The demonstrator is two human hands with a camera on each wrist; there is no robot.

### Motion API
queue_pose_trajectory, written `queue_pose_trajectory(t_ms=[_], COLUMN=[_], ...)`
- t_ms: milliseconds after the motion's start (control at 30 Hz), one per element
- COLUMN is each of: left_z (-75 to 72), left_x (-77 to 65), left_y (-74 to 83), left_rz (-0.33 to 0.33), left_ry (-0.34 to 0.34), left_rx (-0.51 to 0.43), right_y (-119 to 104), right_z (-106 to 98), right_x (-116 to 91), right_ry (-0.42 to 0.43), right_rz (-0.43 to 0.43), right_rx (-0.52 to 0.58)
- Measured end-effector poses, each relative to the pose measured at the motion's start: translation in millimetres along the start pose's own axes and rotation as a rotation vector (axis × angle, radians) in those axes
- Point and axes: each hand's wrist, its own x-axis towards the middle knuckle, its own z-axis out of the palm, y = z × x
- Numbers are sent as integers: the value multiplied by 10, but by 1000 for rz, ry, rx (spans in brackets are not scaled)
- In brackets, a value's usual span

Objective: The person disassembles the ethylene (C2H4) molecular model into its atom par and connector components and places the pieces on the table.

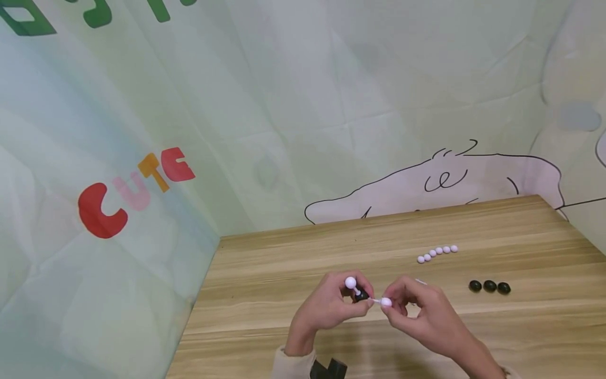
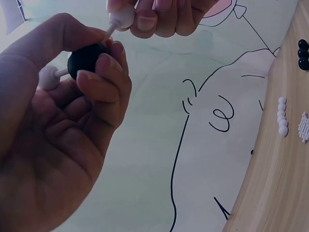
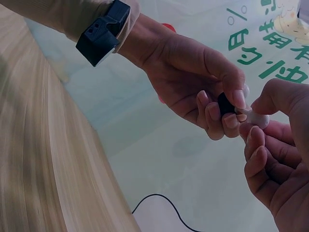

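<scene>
A black ball sits between the thumb and fingers of my left hand, held above the table. One white ball stands out from it on a short white stick. My right hand pinches a second white ball between thumb and index finger. Another thin white stick spans from this ball to the black one. Fingertips of the left hand cover where that stick meets the black ball, so how far it goes in is hidden.
On the wooden table, several white balls lie in a row at the back right. Three black balls line up farther right. White sticks lie in a group, mostly behind my right hand in the head view. A printed cloth hangs behind.
</scene>
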Motion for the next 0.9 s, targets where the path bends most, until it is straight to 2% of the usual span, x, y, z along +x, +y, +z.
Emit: queue_pose_trajectory(t_ms=[133,333,433,567,800,900], left_z=[0,8,14,18,29,20], left_x=[2,10,13,21,33,31], left_y=[3,4,8,23,24,10], left_rz=[4,16,27,37,77,94], left_ry=[-7,-6,-3,0,21,14], left_rx=[2,10,14,22,62,74], right_y=[14,58,69,60,23,37], right_z=[5,10,3,-23,-67,-80], right_x=[-4,-16,-19,-17,-11,-15], right_ry=[-1,20,20,-1,-66,-89], right_rz=[16,-37,-26,34,216,257], right_rx=[34,99,120,163,276,331])
